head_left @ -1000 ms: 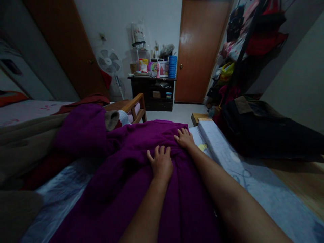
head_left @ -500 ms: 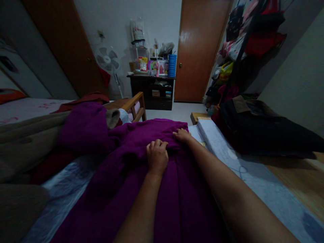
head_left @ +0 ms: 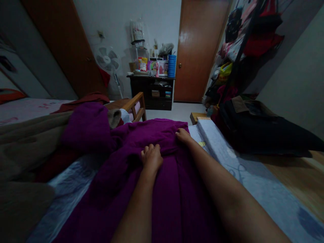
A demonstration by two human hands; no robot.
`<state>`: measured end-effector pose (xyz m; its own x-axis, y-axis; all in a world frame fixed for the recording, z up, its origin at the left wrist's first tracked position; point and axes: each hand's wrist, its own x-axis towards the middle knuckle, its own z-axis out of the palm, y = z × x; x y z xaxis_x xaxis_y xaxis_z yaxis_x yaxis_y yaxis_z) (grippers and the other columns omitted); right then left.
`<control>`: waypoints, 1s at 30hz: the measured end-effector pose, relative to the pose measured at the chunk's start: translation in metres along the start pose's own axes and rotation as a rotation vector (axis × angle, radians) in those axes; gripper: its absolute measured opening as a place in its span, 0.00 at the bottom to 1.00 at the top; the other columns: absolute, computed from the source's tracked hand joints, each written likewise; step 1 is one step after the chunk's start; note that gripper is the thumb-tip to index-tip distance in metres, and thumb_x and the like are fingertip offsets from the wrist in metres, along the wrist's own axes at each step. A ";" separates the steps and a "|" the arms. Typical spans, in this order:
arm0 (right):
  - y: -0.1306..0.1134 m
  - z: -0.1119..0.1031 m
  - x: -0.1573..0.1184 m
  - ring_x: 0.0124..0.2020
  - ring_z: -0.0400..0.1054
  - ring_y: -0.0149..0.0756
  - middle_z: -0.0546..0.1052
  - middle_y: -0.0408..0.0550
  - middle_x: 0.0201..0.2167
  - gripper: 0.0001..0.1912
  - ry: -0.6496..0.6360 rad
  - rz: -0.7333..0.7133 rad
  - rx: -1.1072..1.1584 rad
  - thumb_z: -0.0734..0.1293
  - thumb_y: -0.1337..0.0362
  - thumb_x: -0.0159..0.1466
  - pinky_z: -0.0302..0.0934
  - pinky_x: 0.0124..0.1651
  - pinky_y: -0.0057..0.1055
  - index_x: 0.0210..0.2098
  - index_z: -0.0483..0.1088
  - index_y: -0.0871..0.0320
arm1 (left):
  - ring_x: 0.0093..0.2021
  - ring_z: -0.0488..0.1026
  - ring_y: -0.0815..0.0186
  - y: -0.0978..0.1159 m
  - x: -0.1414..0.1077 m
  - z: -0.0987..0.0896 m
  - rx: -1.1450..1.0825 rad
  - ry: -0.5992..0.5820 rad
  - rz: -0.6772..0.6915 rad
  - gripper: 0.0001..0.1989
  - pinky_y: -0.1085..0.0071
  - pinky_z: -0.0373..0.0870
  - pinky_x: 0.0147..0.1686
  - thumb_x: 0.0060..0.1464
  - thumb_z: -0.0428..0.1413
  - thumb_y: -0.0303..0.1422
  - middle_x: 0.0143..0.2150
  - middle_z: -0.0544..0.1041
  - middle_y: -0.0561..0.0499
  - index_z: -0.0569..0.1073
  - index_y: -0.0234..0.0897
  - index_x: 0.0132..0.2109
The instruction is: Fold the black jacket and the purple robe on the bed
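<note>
Two bare hands rest on the purple garment [head_left: 164,192], which lies spread over the pale patterned bedding [head_left: 268,185], its long axis running from the person's body out towards the dark cabinet [head_left: 138,91]. The left hand [head_left: 152,158] is on the middle of the cloth, knuckles up and fingers bent narrow, beside a rumpled fold that crosses the garment; the right hand [head_left: 183,135], also curled, reaches farther out and lies by the garment's right border, so it is the nearer of the two to the far right corner. The cloth lies directly beneath both, with most of its left spread on the left hand's side. To the left, a bunched purple part [head_left: 87,125] rests against an olive-brown garment [head_left: 30,145], while a dark pile of clothes [head_left: 263,131] sits well to the right, past the bedding. A wooden rail [head_left: 135,102] stands beyond the far left edge. From where I stand, the fingertips are lost against the fabric, and I can't tell whether either hand pinches it or merely presses. The near end runs out of view under the forearms, and deep shadow blurs the folds on the left.
</note>
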<state>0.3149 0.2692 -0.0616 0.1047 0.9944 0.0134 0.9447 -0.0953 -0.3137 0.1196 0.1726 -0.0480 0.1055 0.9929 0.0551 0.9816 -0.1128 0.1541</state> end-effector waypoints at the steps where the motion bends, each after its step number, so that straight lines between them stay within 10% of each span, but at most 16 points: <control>1: -0.001 -0.001 -0.001 0.56 0.63 0.44 0.70 0.57 0.56 0.21 0.009 -0.012 0.001 0.55 0.61 0.67 0.54 0.57 0.38 0.55 0.68 0.61 | 0.50 0.67 0.54 -0.001 0.000 0.000 -0.003 -0.006 0.010 0.16 0.59 0.62 0.46 0.56 0.48 0.27 0.49 0.73 0.44 0.73 0.43 0.49; 11: -0.017 0.024 -0.041 0.65 0.51 0.47 0.62 0.58 0.63 0.24 0.110 -0.066 -0.069 0.54 0.53 0.69 0.46 0.63 0.44 0.59 0.63 0.58 | 0.48 0.71 0.57 -0.003 0.000 -0.016 -0.048 0.028 0.065 0.20 0.61 0.66 0.45 0.59 0.45 0.27 0.48 0.76 0.46 0.76 0.47 0.51; 20: -0.014 0.009 -0.009 0.63 0.54 0.46 0.61 0.60 0.63 0.27 0.206 0.025 -0.051 0.54 0.58 0.68 0.50 0.61 0.41 0.64 0.55 0.63 | 0.50 0.72 0.54 -0.001 -0.004 -0.020 -0.061 -0.151 0.064 0.14 0.59 0.66 0.48 0.53 0.53 0.31 0.49 0.76 0.45 0.74 0.43 0.47; 30: -0.009 0.019 0.010 0.70 0.35 0.53 0.46 0.52 0.71 0.34 -0.039 0.022 -0.020 0.55 0.48 0.67 0.35 0.65 0.56 0.67 0.51 0.55 | 0.50 0.71 0.56 -0.005 -0.001 -0.013 -0.082 -0.174 0.044 0.14 0.61 0.65 0.47 0.53 0.52 0.28 0.49 0.75 0.47 0.72 0.44 0.47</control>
<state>0.3015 0.2812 -0.0762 0.1142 0.9930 -0.0305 0.9482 -0.1181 -0.2947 0.1125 0.1715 -0.0364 0.1813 0.9776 -0.1069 0.9598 -0.1522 0.2360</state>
